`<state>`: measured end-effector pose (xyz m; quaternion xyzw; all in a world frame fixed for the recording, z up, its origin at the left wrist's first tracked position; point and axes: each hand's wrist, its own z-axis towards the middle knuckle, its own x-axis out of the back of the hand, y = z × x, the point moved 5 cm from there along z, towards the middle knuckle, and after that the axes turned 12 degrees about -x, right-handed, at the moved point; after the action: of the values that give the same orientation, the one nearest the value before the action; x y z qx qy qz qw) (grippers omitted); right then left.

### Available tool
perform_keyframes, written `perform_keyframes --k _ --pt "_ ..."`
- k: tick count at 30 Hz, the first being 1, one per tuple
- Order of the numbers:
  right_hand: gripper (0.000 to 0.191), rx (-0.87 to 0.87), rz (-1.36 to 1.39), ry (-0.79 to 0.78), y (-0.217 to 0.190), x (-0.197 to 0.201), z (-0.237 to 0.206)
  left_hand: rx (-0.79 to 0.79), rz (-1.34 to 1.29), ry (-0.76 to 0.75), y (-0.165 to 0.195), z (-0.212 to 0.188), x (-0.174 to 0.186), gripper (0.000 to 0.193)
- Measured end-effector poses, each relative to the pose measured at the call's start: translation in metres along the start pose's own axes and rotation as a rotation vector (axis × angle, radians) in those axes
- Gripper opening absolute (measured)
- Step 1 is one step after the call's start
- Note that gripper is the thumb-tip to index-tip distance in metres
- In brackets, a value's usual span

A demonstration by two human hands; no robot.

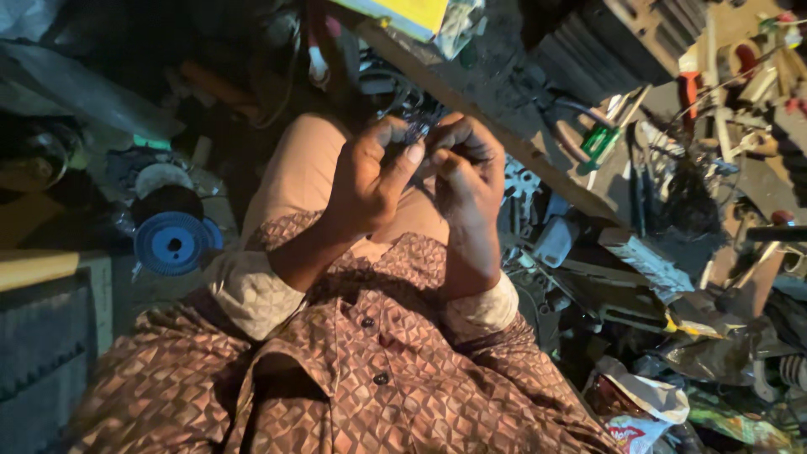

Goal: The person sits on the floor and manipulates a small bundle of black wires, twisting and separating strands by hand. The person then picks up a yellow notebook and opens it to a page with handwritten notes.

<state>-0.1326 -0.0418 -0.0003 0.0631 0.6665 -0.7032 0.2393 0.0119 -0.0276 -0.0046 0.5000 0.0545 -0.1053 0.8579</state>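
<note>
I saw a brown shirt [361,370] with a pale diamond pattern, cream cuffs [252,294], tan trousers [298,172], a blue spool [174,244], a yellow board [412,13], and a green-handled tool [598,143].

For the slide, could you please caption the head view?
Both hands, left hand and right hand, pinch a small dark part above a cluttered workbench.

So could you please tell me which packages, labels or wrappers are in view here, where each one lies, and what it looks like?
Snack wrapper: bottom edge, right of the shirt; crumpled, red and white.
Yellow card or box: top centre, on the wooden plank's end; flat, yellow, pale edge.
Green label or tag: upper right, among the tools; small, green and white.
Crumpled bag: just above the wrapper; whitish.
</note>
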Motion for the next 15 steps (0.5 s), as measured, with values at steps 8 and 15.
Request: perform_keyframes --k 8,15 --pt "0.022 -0.085 0.099 -0.012 -0.0023 -0.0012 -0.0052 0.014 -0.159 0.018 -0.0006 -0.0026 0.0032 0.008" --pt "0.028 -0.101 0.151 -0.017 -0.0037 0.0010 -0.0104 0.000 -0.176 -0.001 0.0062 -0.0009 0.0031 0.009"
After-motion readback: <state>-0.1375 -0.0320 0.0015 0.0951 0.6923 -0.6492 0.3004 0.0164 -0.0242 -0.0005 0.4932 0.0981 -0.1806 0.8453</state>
